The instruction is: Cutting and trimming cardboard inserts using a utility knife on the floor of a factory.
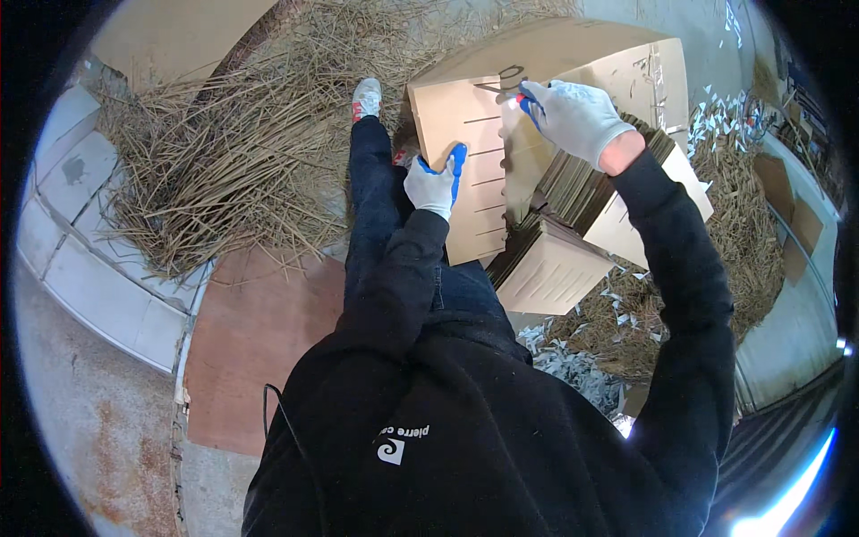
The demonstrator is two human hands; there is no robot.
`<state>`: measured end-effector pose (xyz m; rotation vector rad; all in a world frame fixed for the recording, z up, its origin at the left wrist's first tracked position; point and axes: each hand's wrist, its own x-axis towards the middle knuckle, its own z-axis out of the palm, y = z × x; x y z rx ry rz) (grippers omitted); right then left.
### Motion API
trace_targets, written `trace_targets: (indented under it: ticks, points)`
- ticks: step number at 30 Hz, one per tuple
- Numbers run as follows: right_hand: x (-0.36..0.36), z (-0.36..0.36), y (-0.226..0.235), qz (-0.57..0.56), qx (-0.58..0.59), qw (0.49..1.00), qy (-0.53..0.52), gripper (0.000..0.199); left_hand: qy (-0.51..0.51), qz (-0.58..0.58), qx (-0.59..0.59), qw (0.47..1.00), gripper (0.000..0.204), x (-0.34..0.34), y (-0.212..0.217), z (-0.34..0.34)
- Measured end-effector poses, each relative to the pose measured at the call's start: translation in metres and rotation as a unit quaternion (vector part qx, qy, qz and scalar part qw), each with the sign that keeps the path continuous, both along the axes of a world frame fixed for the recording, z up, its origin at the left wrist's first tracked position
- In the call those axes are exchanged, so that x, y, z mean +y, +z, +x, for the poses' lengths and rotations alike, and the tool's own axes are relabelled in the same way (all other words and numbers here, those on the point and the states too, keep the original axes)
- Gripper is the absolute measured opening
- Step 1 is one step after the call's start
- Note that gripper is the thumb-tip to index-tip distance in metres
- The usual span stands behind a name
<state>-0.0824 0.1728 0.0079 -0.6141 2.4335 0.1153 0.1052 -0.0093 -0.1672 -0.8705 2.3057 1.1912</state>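
A gloved left hand (436, 183) presses flat on a slotted cardboard sheet (465, 170) while the right hand (573, 116) grips scissors (506, 80) at its top edge. Several slots are cut; stacked sheets (573, 224) beside it wait, with paper scraps (573, 367) below.

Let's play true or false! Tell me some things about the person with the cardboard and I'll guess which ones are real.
1. Both hands wear white gloves. True: the left hand and the right hand are gloved.
2. The right hand holds a hammer. False: it holds scissors.
3. The left hand rests on a slotted cardboard sheet. True.
4. The scissors lie on the floor. False: they are at the sheet's top edge.
5. Thin cardboard strips are piled on the person's left. True.
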Motion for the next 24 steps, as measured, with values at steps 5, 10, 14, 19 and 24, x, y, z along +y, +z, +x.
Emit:
trace_targets:
  ticks: [5,10,14,19,24]
  points:
    - [-0.017,-0.021,0.004,0.013,-0.026,0.998,0.058,0.023,0.0,-0.024,-0.001,1.0,0.046,0.003,0.004,0.001]
    - [-0.03,-0.043,-0.017,0.041,-0.068,0.993,0.093,0.023,0.008,-0.016,0.015,1.0,0.046,0.006,0.006,0.002]
    - [-0.032,-0.043,-0.014,0.029,-0.044,0.992,0.117,0.021,-0.002,-0.021,-0.019,1.0,0.048,0.003,0.013,-0.004]
    - [-0.036,-0.04,-0.02,0.02,-0.04,0.99,0.135,0.02,0.02,0.01,-0.024,0.999,0.051,0.002,0.031,-0.012]
    - [-0.054,-0.048,-0.028,0.074,-0.08,0.989,0.101,0.021,0.028,0.016,-0.031,0.999,0.063,0.01,0.006,0.003]
